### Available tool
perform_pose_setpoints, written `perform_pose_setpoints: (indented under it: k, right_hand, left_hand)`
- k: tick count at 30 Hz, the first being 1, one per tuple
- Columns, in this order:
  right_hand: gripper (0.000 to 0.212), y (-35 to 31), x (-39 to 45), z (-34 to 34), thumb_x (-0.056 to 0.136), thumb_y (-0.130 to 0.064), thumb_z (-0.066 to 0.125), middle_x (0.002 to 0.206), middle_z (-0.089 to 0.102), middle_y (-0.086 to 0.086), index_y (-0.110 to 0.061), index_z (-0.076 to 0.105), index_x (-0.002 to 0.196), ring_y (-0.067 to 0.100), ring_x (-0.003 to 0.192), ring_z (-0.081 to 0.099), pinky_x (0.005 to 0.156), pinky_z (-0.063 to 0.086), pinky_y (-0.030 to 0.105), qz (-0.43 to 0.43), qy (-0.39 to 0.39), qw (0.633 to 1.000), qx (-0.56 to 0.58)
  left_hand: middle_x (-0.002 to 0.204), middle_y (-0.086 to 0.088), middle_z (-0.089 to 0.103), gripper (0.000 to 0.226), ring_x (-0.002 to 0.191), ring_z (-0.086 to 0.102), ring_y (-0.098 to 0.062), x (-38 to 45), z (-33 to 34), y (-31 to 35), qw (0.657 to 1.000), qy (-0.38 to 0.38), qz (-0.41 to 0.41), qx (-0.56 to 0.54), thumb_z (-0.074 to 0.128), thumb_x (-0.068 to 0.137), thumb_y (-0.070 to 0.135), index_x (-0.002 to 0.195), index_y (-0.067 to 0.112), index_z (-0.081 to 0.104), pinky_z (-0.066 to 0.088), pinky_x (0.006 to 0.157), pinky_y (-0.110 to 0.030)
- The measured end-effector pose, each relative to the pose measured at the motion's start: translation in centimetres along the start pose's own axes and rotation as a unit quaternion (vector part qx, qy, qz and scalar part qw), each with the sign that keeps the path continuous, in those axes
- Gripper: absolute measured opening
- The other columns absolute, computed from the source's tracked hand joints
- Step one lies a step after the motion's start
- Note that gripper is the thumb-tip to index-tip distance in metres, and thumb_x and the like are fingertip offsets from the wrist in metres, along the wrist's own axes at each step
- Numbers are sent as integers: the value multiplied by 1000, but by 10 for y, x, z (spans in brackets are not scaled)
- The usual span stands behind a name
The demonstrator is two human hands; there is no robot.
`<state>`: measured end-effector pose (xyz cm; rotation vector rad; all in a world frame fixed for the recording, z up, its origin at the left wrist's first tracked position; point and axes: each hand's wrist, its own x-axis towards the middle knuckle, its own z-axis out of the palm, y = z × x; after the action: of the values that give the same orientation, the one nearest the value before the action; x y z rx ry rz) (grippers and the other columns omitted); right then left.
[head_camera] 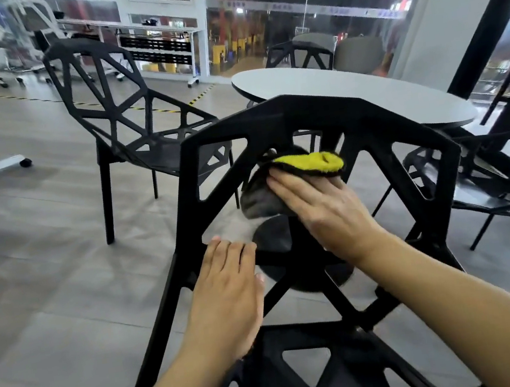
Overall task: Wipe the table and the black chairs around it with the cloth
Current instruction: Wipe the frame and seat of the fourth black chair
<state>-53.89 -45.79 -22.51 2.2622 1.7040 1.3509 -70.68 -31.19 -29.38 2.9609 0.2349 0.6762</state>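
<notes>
The right hand (321,207) is laid flat, palm down, with the fingers straight and close together, and the cloth (291,181) is pressed by it against the open backrest of the nearest black chair (311,113). The fingertips are directed toward 10 o'clock, and the forearm is stretched in from the 4 o'clock corner of the view. The cloth is grey with a yellow face turned up at its far edge; it is bunched under the fingers, at the middle of the backrest lattice.

The left hand (228,292) is also held open, with the fingers straight and together and pointing toward 12 o'clock. It is placed on a left strut of the same backrest, below and at 8 o'clock from the right hand. Its forearm comes up from 7 o'clock.

Beyond the backrest, at 1 o'clock, the round grey table (363,89) is seen. A second black chair (138,118) is standing apart on the floor at 10 o'clock. A third black chair (491,179) is found at 3 o'clock, beside the table. A fourth black chair (296,53) is partly seen behind the table at 12 o'clock.
</notes>
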Motion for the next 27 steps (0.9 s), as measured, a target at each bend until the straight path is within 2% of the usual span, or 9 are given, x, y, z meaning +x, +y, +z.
perform_pose_setpoints:
  k: [4,6,8,11,13,16,20,23,27]
  right_hand:
    - [47,17,25,-9,98,-12,60,157,43,10,-8,54,145,29,147,36,118,35,47,68,15,991,111]
    - [57,1,8,-2,95,-11,66,160,38,9,-10,49,149,30,145,36,119,34,44,116,6,981,153]
    - [53,-28,-21,8,94,-13,64,157,42,9,-10,53,146,32,136,42,117,37,42,143,0,981,134]
    - [40,-57,-53,19,89,-11,67,134,64,10,-6,67,129,32,119,51,103,43,40,69,-36,996,46]
    - [39,-55,-54,16,86,-11,71,115,70,10,-6,68,125,33,107,51,93,39,40,23,-65,998,7]
    - [36,-31,-34,-7,94,-15,64,130,65,12,-6,66,129,35,108,55,94,44,45,7,-36,999,-1]
    - [39,23,3,-43,99,-26,59,139,60,11,-10,64,134,35,119,54,102,42,50,135,91,986,-16]
    - [57,54,6,-36,94,-29,62,153,48,8,-14,52,147,29,145,39,120,26,49,236,57,970,-5]
    - [63,30,-31,-11,88,-18,67,156,44,12,-9,50,148,30,147,36,123,23,48,236,38,969,65]
  left_hand:
    - [130,-6,56,51,130,44,-26,-1,2,-1,1000,-2,-4,-6,28,98,34,134,9,54,17,122,-42]
    - [130,-7,56,51,130,46,-28,0,2,-1,1000,-4,0,4,29,98,34,135,7,54,21,121,-43]
    - [132,-8,55,51,131,45,-29,1,2,-1,1000,-10,-5,4,33,99,33,137,6,53,21,121,-44]
    - [141,-9,51,52,139,38,-29,1,0,0,999,-27,-19,10,32,102,34,144,8,47,19,123,-44]
    - [139,-10,53,52,137,41,-30,0,0,-1,999,-27,-16,9,34,100,33,142,7,50,20,122,-44]
    - [130,-12,57,51,129,47,-32,0,-1,-1,1000,-6,7,10,38,95,31,134,3,55,22,120,-45]
    - [127,-8,55,44,127,46,-28,0,-1,0,1000,-2,4,-2,40,96,28,132,6,53,15,123,-42]
    - [127,-8,56,43,127,46,-27,0,0,-1,1000,9,6,-8,42,95,27,132,7,53,14,123,-41]
    - [128,-8,55,44,128,46,-28,0,0,-2,1000,-5,11,-3,42,95,25,134,6,51,19,123,-45]
